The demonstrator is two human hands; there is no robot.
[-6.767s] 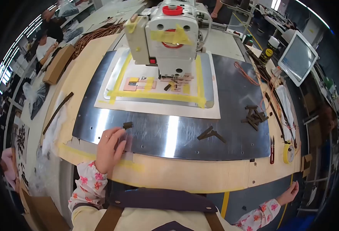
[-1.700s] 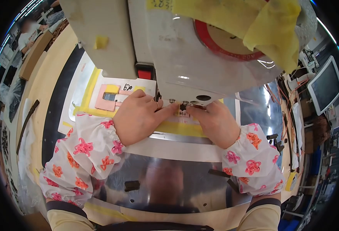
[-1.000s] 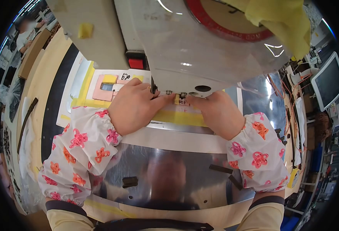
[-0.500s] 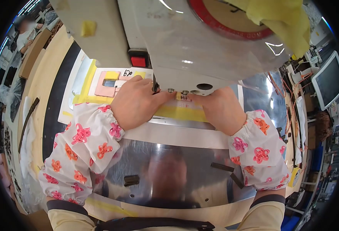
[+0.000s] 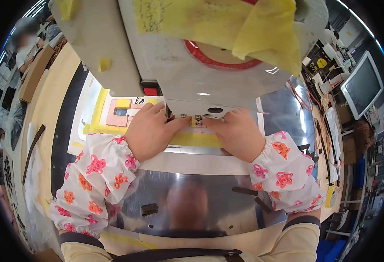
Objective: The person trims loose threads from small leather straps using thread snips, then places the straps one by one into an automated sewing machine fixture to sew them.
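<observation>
Both hands meet under the head of a white sewing machine (image 5: 200, 83). My left hand (image 5: 148, 133) has its thumb and fingers bent by the needle area, and a ring shows on one finger. My right hand (image 5: 237, 134) mirrors it from the other side, fingers curled and one digit reaching inward. Between the fingertips is a small pink and yellow marked spot (image 5: 197, 123) with a tiny dark piece; whatever the fingertips pinch or press is too small and hidden. Left of my left hand lies a pink template (image 5: 117, 118) with yellow tape.
Dark strips (image 5: 245, 191) and a small dark piece (image 5: 149, 209) lie on the shiny metal plate (image 5: 187, 218). A tablet screen (image 5: 362, 85) stands at the right, near orange cables. A tape roll (image 5: 330, 196) is at the right edge. Another person (image 5: 25, 52) is at the far left.
The head view has shifted, so the machine's red disc and taped notes show differently. Both hands stay at the needle area. Earlier, the left hand was by the small dark piece and the right hung off the table.
</observation>
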